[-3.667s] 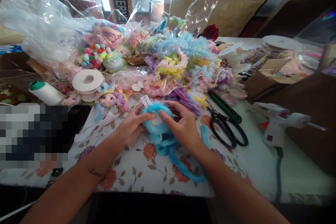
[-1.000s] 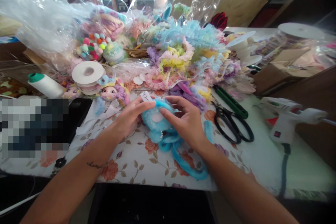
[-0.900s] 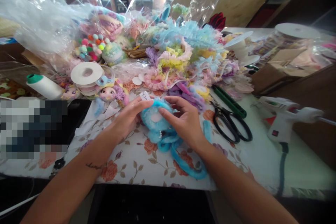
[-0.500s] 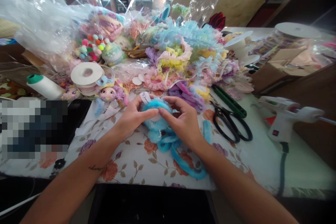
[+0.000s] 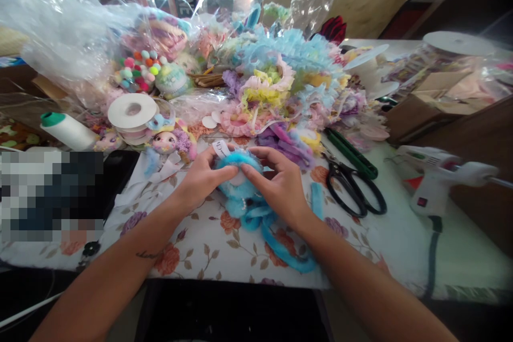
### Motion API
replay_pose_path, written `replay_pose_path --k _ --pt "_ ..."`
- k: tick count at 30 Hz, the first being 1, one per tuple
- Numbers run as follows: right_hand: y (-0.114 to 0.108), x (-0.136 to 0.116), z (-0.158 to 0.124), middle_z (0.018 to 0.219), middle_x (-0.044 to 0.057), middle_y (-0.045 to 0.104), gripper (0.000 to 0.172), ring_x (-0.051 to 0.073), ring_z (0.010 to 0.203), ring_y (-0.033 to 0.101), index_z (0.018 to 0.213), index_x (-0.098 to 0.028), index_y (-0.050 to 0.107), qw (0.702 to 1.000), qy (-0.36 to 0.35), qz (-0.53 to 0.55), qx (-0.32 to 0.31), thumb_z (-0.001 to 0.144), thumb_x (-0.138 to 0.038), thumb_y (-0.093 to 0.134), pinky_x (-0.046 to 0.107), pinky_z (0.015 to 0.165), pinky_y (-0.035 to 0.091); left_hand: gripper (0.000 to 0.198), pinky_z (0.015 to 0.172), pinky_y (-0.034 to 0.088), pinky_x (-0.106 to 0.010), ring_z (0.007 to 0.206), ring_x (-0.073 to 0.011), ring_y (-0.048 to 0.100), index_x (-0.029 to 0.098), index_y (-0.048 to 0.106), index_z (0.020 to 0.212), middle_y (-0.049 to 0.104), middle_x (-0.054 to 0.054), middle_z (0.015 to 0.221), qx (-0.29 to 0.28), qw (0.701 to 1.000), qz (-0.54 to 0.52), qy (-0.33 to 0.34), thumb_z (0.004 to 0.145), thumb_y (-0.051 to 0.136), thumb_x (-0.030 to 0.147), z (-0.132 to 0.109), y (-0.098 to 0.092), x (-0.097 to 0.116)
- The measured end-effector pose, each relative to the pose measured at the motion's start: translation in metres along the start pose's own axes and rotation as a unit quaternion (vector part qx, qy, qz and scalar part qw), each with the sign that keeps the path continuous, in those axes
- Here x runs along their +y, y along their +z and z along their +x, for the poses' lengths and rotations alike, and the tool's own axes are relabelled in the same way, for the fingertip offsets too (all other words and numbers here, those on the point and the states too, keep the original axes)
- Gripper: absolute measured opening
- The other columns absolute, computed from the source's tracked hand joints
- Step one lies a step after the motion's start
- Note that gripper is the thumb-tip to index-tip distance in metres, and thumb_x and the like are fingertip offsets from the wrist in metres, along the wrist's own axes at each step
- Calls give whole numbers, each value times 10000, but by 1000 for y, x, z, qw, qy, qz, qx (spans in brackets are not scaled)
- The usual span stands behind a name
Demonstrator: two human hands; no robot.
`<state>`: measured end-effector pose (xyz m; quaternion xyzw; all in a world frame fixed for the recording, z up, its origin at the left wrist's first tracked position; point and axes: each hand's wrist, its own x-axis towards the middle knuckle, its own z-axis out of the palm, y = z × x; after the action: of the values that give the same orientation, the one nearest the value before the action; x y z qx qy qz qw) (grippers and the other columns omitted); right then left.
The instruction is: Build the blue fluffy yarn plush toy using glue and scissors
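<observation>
Between my two hands is a fluffy blue craft piece point(image 5: 239, 192), round at the top, with a row of small white beads on it. My left hand point(image 5: 202, 176) grips it from the left, thumb pressed on its front. My right hand point(image 5: 280, 179) closes around the other side, its thumb close to the left one. A white printed tag point(image 5: 220, 148) sticks up beside my left fingers. From under the piece a blue fuzzy strip point(image 5: 286, 256) curls over the cloth and passes beneath my right wrist. The fingertips behind the piece are hidden.
Black-handled scissors point(image 5: 356, 187) and a green cutter point(image 5: 352, 152) lie to the right, near a white glue gun point(image 5: 435, 176). Ruffled trims point(image 5: 284, 59) heap up behind. At left are a ribbon spool point(image 5: 132, 111), a thread cone point(image 5: 68, 131) and a doll face point(image 5: 165, 141).
My thumbs have drawn slightly apart on the front of the blue piece. Both hands keep their hold in the same place, and the camera view has shifted very slightly.
</observation>
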<state>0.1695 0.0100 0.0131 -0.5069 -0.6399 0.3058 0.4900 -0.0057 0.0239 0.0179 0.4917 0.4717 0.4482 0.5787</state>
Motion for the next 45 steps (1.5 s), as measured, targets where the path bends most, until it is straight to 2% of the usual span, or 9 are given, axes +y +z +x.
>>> replay_pose_path --k 7,14,20,27,35,39,41,45 --pt "2 -3 -2 985 47 782 267 203 812 697 1028 -228 739 1000 -10 1 5 814 -386 761 302 628 565 450 664 503 -275 767 -178 621 178 665 1061 681 -28 871 -1 1000 -18 -4 632 795 221 -1 1 4" --pt "2 -7 -4 989 33 785 235 196 820 702 1022 -245 737 1000 -18 10 8 815 -353 757 301 648 577 485 652 507 -286 733 -181 624 192 656 1082 676 -16 833 -32 998 -45 -11 622 807 219 -1 -1 6" --pt "4 -6 -7 990 30 785 243 200 817 698 1036 -252 735 1000 -9 5 14 809 -336 757 328 683 588 465 647 494 -281 725 -176 623 192 663 1062 679 -14 838 -34 998 -59 -4 619 805 205 -1 -2 4" --pt "4 -9 -8 975 41 785 261 196 796 696 1035 -236 735 1000 7 17 10 805 -356 765 313 639 581 417 644 502 -284 724 -179 628 207 677 1020 683 -15 833 -49 996 -70 -13 628 816 235 -1 -3 2" --pt "2 -7 -2 967 58 784 339 247 912 725 1044 -234 735 999 35 31 3 759 -402 814 337 675 605 450 662 534 -293 776 -201 664 199 681 1046 706 -34 861 -54 993 -79 -71 637 852 273 2 -6 0" --pt "2 -6 -1 980 67 782 348 254 922 724 1053 -234 729 999 34 34 -4 762 -408 808 349 688 608 406 607 522 -285 719 -191 653 207 694 1024 688 -20 803 -77 991 -77 -81 652 838 285 1 -6 5" --pt "1 -5 -1 1019 80 776 378 260 950 719 1078 -228 720 999 35 35 -7 767 -428 801 362 719 610 389 591 513 -280 701 -183 640 200 695 991 682 -17 792 -71 993 -69 -71 638 837 274 1 -5 6" --pt "-2 -2 2 1134 119 730 551 270 978 703 1199 -208 673 997 59 43 -29 763 -524 790 399 767 611 413 588 505 -275 696 -175 629 198 668 980 681 -10 789 -14 994 -86 -58 604 831 247 0 -2 6"
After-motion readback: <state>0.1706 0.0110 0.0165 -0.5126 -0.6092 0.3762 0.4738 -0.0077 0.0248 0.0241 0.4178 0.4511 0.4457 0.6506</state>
